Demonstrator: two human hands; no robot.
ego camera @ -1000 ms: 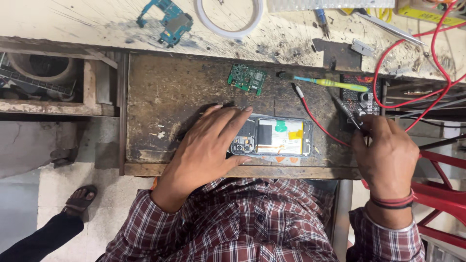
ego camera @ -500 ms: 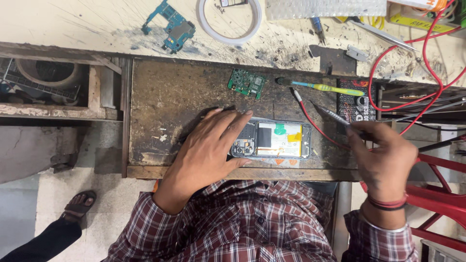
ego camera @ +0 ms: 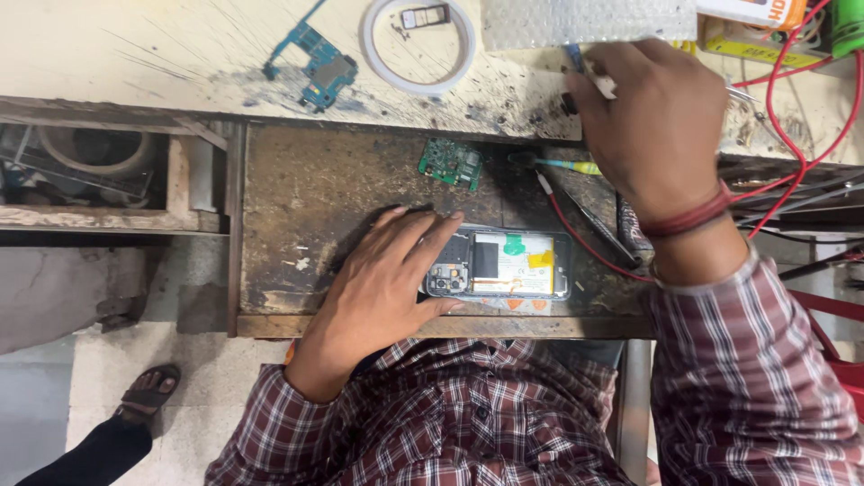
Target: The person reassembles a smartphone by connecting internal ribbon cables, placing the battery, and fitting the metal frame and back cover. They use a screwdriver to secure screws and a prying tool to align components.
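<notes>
The left hand rests flat, fingers spread, on the opened phone at the desk's near edge, fragile, best held by its sides; the right hand grips a small tool farther off.

We cannot see what our right hand holds, because the hand covers it. Our left hand hides one end of the open phone. The red wires run off the picture's edge.
</notes>
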